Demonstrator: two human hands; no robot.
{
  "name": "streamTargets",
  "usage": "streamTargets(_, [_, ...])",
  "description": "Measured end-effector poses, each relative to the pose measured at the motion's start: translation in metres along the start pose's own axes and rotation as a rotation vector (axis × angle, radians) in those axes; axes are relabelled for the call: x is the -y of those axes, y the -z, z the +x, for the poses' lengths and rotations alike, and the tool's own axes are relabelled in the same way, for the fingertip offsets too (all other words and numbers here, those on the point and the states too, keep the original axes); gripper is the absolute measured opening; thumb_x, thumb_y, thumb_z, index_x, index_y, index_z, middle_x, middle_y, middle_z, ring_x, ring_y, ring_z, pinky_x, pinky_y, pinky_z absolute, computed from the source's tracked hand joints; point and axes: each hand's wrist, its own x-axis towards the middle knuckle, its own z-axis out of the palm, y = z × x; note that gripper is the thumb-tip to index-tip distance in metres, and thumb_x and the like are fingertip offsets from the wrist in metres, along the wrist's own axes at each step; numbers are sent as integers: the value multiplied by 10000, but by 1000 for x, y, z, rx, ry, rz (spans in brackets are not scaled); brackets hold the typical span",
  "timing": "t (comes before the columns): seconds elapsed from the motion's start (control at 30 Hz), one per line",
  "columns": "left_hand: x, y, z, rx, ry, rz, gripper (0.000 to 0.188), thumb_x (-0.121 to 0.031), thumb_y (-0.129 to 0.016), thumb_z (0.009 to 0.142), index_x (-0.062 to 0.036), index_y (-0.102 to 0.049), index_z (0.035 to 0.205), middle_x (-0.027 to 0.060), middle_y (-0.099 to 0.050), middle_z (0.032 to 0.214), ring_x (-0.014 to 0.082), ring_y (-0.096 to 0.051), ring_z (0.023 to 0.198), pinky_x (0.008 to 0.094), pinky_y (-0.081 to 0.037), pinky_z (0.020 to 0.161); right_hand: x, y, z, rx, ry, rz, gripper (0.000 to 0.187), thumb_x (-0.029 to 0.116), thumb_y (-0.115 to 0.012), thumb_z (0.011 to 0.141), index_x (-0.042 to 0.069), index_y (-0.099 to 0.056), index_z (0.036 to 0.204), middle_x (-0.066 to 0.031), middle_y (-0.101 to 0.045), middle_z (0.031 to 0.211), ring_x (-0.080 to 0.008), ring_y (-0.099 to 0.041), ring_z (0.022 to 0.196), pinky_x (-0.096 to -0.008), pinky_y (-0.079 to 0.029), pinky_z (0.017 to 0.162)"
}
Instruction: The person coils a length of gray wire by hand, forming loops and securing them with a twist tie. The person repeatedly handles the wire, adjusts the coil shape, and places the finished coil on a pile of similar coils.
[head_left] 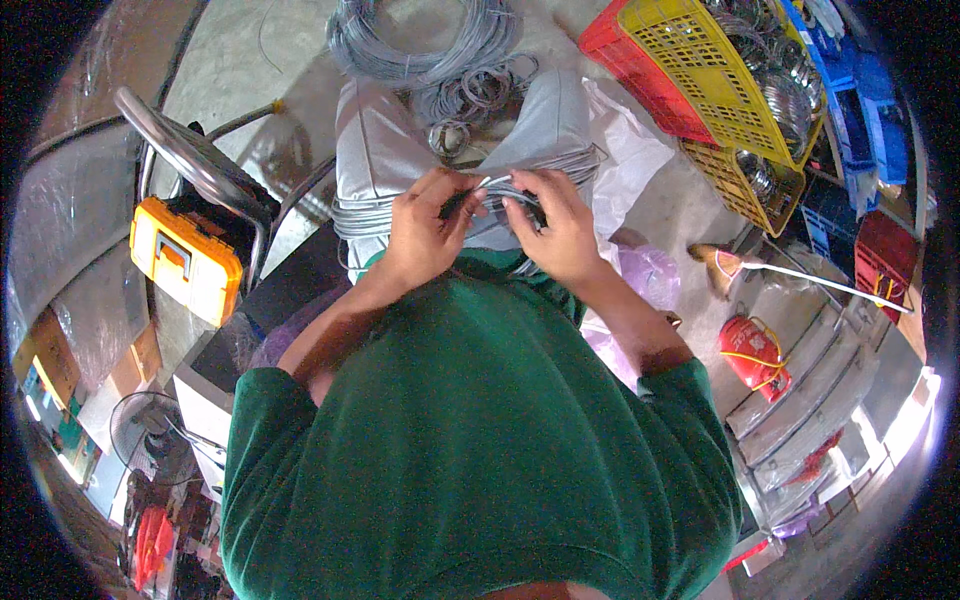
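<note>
A coil of grey wire (365,218) lies across my lap, over grey trousers. My left hand (432,222) is closed at the coil's middle, thumb and fingers pinching a short pale length of wire (487,184). Close beside it, my right hand (556,222) curls around strands of the same coil, its thumb and forefinger near the left fingertips. Part of the coil is hidden behind both hands. On the floor past my knees sits a larger coil of grey wire (470,58), with a smaller tangled bundle of wire (485,90) against its near side.
Yellow crates (690,75) of metal coils and a red crate (645,75) stand at the far right, by blue bins (865,105). A metal-framed chair (180,150) and an orange toolbox (188,262) are left. A broom (718,268) and red canister (755,357) are right.
</note>
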Motion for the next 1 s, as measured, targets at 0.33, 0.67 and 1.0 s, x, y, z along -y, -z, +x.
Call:
streamTargets(0.33, [0,-4,0,-108,-75,127,140,-63,-625,964,50,-663,1037,155,-713,815,195,-732,738,318,-562,636,13,-19,-5,-100,44,-372,242,61,-727,811,52,-629,1032,-127,-592,1029,-324,-588,935,-428,-461,802])
streamTargets(0.67, [-6,-3,-1,-93,114,-91,198,-113,-658,946,14,-692,1094,149,-706,801,203,-718,722,325,-536,635,19,-13,3,84,-205,-151,245,11,-699,811,33,-521,978,-157,-542,954,-355,-551,878,-460,-431,777])
streamTargets(1.0, [-9,-2,1,-19,282,-380,217,-110,-638,976,69,-691,1088,116,-713,883,126,-695,769,264,-565,660,11,-18,-8,56,-17,-242,273,52,-718,761,41,-528,957,-138,-529,937,-366,-525,911,-504,-395,843])
